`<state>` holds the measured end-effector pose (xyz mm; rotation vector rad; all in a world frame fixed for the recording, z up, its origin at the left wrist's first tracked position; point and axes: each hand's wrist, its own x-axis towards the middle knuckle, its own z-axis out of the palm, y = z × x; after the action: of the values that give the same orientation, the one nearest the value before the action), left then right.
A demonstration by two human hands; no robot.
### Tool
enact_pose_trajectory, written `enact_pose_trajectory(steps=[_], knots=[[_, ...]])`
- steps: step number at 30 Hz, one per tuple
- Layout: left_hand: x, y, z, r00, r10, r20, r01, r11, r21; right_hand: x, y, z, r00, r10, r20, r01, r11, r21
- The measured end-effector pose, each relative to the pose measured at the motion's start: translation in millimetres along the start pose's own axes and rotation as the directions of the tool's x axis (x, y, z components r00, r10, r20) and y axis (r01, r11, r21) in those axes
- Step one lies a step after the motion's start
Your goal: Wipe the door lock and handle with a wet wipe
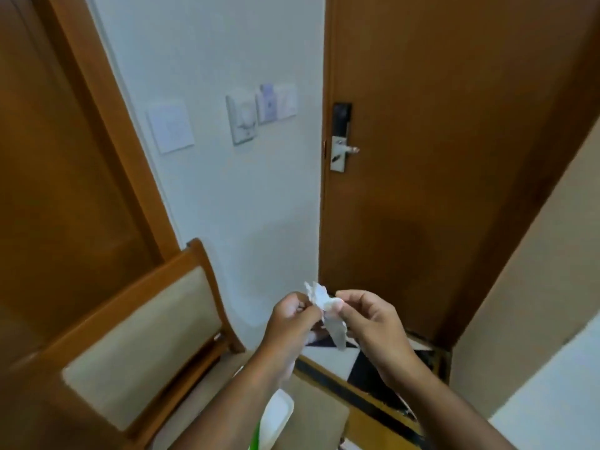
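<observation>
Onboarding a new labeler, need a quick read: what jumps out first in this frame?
Low in the centre, the left hand and right hand pinch a crumpled white wet wipe between them. Above, on the left edge of the brown door, sit the black lock and, just below it, the silver handle, both untouched. A wooden chair with a beige cushioned back stands lower left, against the white wall.
</observation>
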<state>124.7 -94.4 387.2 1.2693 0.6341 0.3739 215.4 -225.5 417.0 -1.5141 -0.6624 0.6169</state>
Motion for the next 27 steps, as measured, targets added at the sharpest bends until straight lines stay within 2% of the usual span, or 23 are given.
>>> enact_pose_trajectory(steps=[5,10,14,21,25,27], knots=[[10.6,22.0,40.9,0.994,0.070,0.080,-0.069,0.997,-0.018,3.8,-15.9,-33.6,0.973,-0.112,-0.204,0.083,0.986,-0.146],[45.2,39.1,77.7,0.986,0.104,0.133,-0.094,0.992,-0.082,25.6,-26.3,-72.2,0.944,-0.136,-0.302,0.107,0.988,-0.109],[87.2,51.9,111.0,0.987,0.134,0.086,-0.127,0.989,-0.082,57.3,-28.6,-106.7,0.920,-0.144,-0.364,0.122,0.989,-0.081],[175.0,84.3,172.6,0.970,0.180,-0.163,-0.183,0.983,0.000,129.7,-32.6,-193.1,0.930,-0.012,-0.366,0.096,0.973,0.210],[204.5,92.7,200.9,0.954,0.219,-0.206,-0.226,0.974,-0.010,167.5,-41.1,-222.9,0.924,0.063,-0.377,0.112,0.898,0.425],[213.7,95.3,205.1,0.969,0.179,-0.171,-0.189,0.981,-0.045,185.3,-44.6,-232.8,0.918,0.082,-0.389,0.116,0.881,0.459]])
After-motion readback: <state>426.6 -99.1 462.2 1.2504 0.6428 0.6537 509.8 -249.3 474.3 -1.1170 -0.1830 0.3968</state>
